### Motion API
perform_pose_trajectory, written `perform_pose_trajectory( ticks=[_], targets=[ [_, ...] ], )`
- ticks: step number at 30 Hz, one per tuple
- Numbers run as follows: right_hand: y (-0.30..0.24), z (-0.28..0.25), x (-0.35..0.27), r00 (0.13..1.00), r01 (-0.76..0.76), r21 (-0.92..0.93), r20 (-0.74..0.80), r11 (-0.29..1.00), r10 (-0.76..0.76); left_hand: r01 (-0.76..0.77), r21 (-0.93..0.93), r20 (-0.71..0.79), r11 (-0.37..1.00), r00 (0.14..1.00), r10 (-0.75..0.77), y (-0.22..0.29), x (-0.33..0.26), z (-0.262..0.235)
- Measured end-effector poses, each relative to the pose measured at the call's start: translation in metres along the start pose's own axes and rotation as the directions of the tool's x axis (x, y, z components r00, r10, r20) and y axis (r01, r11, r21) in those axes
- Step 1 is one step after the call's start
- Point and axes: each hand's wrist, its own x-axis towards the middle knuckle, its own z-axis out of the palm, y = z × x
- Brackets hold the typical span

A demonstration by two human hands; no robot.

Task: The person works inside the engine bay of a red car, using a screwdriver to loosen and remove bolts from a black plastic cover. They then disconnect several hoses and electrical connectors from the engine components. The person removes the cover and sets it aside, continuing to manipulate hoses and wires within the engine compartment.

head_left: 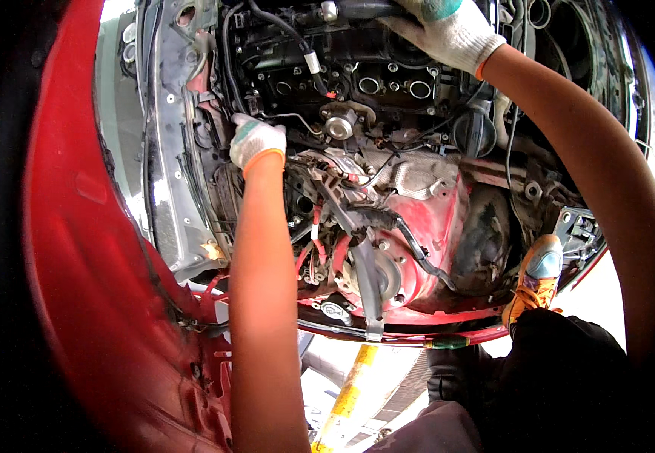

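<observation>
I look down into an open engine bay of a red car. My left hand [256, 141], in a white and green work glove, reaches down to the left side of the engine [358, 83], fingers curled against a thin hose or wire; what it grips is hidden. My right hand [448, 26], also gloved, is closed over a black hose or pipe [365, 9] at the top of the engine. A round metal pulley-like part [340, 123] sits between the hands.
The red fender [93, 249] curves down the left. A bare red strut tower [433, 219] and loose wiring [388, 219] lie below the engine. My orange and blue shoe [537, 275] rests on the bay edge. A yellow lift post [346, 392] stands below.
</observation>
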Motion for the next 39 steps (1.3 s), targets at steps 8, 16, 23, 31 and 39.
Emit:
perform_pose_trajectory(
  ticks=[8,16,23,31,39],
  targets=[
    [0.02,0.034,0.0,0.986,0.078,-0.04,-0.147,0.996,-0.083,0.169,0.08,0.018,0.982,0.985,-0.171,0.008,0.008,0.007],
    [0.017,0.027,-0.003,0.995,0.049,-0.005,-0.086,0.999,-0.05,-0.016,-0.009,-0.089,1.0,0.996,0.015,-0.016,0.026,-0.001],
    [0.028,0.033,-0.006,0.984,0.071,-0.035,-0.16,0.997,-0.076,0.178,-0.983,0.182,0.042,0.969,0.167,-0.066,0.032,-0.088],
    [0.022,0.033,0.0,0.98,0.105,-0.041,-0.163,0.994,-0.111,0.09,-0.988,0.023,-0.123,0.888,0.459,-0.065,0.027,-0.102],
    [0.018,0.034,0.001,0.988,0.081,-0.055,-0.126,0.995,-0.087,-0.406,-0.691,-0.288,0.598,0.913,0.287,-0.046,0.051,-0.045]
  ],
)
